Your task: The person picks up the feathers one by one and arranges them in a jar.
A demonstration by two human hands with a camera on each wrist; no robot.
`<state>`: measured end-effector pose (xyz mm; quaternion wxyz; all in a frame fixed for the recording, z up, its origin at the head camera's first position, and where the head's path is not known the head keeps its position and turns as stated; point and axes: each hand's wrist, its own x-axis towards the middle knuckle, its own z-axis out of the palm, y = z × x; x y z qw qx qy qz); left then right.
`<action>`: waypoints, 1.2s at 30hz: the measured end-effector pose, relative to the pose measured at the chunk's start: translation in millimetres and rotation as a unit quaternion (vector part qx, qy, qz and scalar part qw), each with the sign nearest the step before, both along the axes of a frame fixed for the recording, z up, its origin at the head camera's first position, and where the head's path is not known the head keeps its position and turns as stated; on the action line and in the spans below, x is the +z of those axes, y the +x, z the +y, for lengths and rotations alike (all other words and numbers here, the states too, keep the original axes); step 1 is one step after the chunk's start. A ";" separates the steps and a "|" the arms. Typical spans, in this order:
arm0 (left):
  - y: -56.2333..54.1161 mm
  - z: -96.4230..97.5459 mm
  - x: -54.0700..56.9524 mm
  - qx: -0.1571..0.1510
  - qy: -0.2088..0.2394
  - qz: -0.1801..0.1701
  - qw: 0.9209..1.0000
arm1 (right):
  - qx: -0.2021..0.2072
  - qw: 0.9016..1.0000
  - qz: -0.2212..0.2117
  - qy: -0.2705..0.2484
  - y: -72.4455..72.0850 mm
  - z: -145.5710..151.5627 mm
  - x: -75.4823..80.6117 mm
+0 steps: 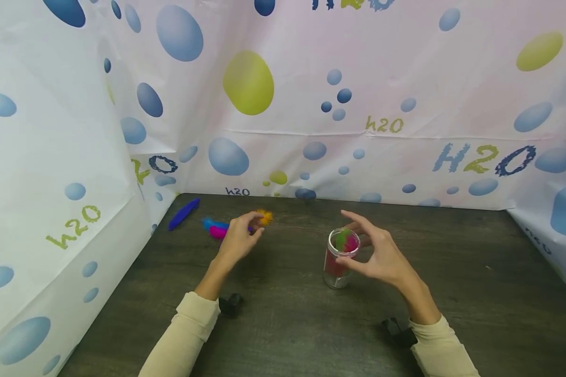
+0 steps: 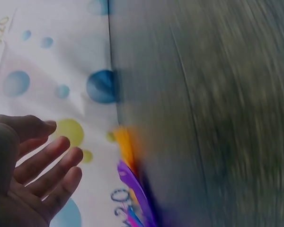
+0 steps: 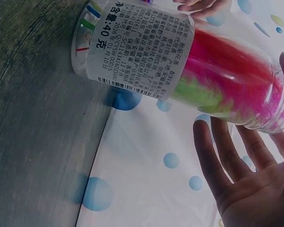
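Observation:
A clear jar [image 1: 336, 280] stands on the table, with red, pink and green feathers [image 3: 227, 71] inside and a printed label [image 3: 137, 47] around its lower part. My right hand [image 1: 382, 256] is spread around the jar's upper part, thumb in front and straight fingers on the far side. My left hand [image 1: 238, 238] hovers over the loose feathers at the back left, fingers loosely bent and nothing held. Just past its fingertips lies an orange feather [image 1: 265, 217]. A purple feather [image 2: 136, 191] lies beside it, mostly hidden by the hand in the head view.
Left of my left hand lie a light blue feather [image 1: 208, 224] and a pink feather [image 1: 218, 232]. A dark blue feather [image 1: 184, 213] rests near the back left corner of the dark wooden table [image 1: 283, 335]. A white sheet with bubble prints [image 1: 302, 94] hangs behind.

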<state>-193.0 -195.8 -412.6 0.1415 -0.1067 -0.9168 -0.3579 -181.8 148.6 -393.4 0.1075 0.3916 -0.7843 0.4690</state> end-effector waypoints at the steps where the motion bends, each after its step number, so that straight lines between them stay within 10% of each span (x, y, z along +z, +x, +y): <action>1: -0.7 -3.0 -0.7 0.007 -0.001 -0.001 1.000 | 0.000 1.000 0.000 0.000 0.2 0.2 0.1; 15: -18.5 -27.6 -8.0 0.049 -0.096 -0.032 0.994 | 0.006 1.000 -0.004 -0.001 0.0 -1.0 -0.2; 25: -28.6 -32.7 -9.7 0.075 -0.180 -0.103 0.975 | 0.001 1.000 -0.010 0.003 1.9 -1.9 -0.1; 36: -33.1 -36.4 -15.9 0.080 -0.161 -0.129 0.975 | -0.001 1.000 -0.009 0.007 2.7 0.0 1.5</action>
